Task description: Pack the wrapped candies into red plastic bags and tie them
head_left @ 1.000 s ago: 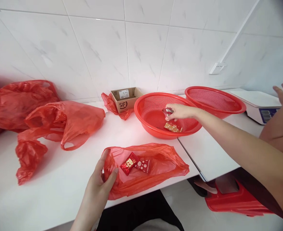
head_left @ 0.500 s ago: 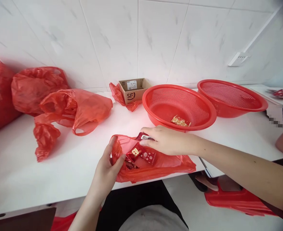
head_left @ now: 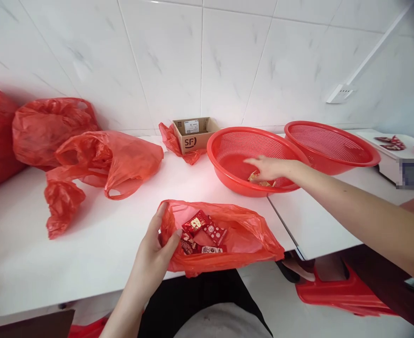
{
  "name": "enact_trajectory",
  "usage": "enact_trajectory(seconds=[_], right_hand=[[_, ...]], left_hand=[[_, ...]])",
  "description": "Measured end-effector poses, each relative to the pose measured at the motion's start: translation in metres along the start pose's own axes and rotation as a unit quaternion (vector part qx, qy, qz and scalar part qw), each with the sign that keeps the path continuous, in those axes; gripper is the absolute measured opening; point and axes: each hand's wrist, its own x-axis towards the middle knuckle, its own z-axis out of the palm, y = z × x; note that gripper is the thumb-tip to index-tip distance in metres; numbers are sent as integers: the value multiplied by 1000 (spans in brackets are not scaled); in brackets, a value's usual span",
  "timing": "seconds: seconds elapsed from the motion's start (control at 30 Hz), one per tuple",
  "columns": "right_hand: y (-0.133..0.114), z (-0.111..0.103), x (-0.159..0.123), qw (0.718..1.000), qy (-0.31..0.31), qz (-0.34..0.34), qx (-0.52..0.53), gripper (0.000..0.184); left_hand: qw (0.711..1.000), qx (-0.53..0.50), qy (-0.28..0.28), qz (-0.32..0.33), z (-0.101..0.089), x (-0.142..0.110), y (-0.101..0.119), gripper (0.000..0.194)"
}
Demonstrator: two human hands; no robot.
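The left hand [head_left: 153, 253] grips the near rim of a red plastic bag [head_left: 242, 234] that lies flat on the white tabletop [head_left: 87, 253], thumb on one side of the film and fingers on the other, clamped on it so that the mouth gapes open and faces up and to the right. Held this way, the bag shows its contents: several small red wrapped packets [head_left: 202, 231] resting in a loose cluster just inside the opening, beside the gripping thumb. The right hand [head_left: 268, 168] is stretched out across the tabletop into the nearer red basket [head_left: 228, 173], palm down, its fingers spread slightly apart and lying over a gold-patterned packet [head_left: 254, 177] on the basket floor; whether they have closed on it cannot be told, since the hand covers most of it. The basket sits just beyond the bag, within one arm's reach, so the bag can stay pinned open while the other hand works. A second red basket [head_left: 333, 145] stands touching it on the right, and a small cardboard box [head_left: 194, 134] stands against the tiled wall behind. More red bags [head_left: 104, 159], bunched, lie well apart to the left, and a scale [head_left: 400, 162] carrying a few packets is at the far right.
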Motion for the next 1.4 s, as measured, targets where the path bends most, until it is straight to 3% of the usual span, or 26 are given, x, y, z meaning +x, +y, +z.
enact_trajectory(seconds=[0.1, 0.23, 0.3, 0.37, 0.43, 0.47, 0.53, 0.6, 0.7, 0.8, 0.87, 0.9, 0.97, 1.07, 1.17, 1.27, 1.4], right_hand=[[17, 19, 12, 995, -96, 17, -16, 56], [12, 27, 10, 993, -116, -25, 16, 14], [6, 14, 6, 992, -109, -49, 43, 13], [-2, -4, -3, 987, -45, -83, 130, 20], [-19, -18, -21, 957, 21, -127, 261, 26], [-32, -21, -32, 935, 30, -151, 319, 28], [-62, -17, -56, 914, -11, -199, 354, 31], [-91, -3, -75, 919, -49, -252, 299, 37], [-109, 19, -85, 939, 54, -296, 166, 46], [-88, 33, -80, 943, 220, -232, 87, 48], [-65, 46, -80, 951, 270, -142, 50, 45], [-56, 55, -83, 955, 275, -103, 33, 43], [-47, 81, -95, 957, 273, -99, 17, 45], [-54, 120, -115, 949, 288, -126, 22, 54], [-66, 136, -123, 949, 286, -129, 35, 53], [-64, 120, -118, 949, 286, -123, 59, 47], [-44, 66, -95, 956, 220, -110, 157, 44]], left_hand=[[999, -22, -1, -25, 1, -2, 4, 78], [999, -35, -1, -39, 3, -1, 8, 79], [998, -41, 1, -45, 4, -1, 9, 80], [997, -59, -2, -55, 4, -1, 9, 82], [995, -80, -5, -58, 4, -1, 10, 83], [994, -88, -6, -58, 4, 0, 11, 82], [994, -97, -7, -56, 5, 0, 13, 81], [993, -101, -13, -59, 6, 1, 15, 83], [992, -109, -21, -66, 6, 0, 14, 86], [990, -122, -11, -74, 1, 1, 6, 85], [991, -116, -1, -73, -3, 3, -2, 82], [991, -110, 1, -73, -4, 4, -5, 81], [992, -94, 0, -80, -5, 6, -9, 82], [993, -85, -7, -81, -4, 7, -10, 86], [996, -72, -2, -60, -2, 7, -10, 83], [998, -40, 10, -48, -3, 6, -12, 80], [999, -27, 7, -37, -2, 4, -8, 82]])
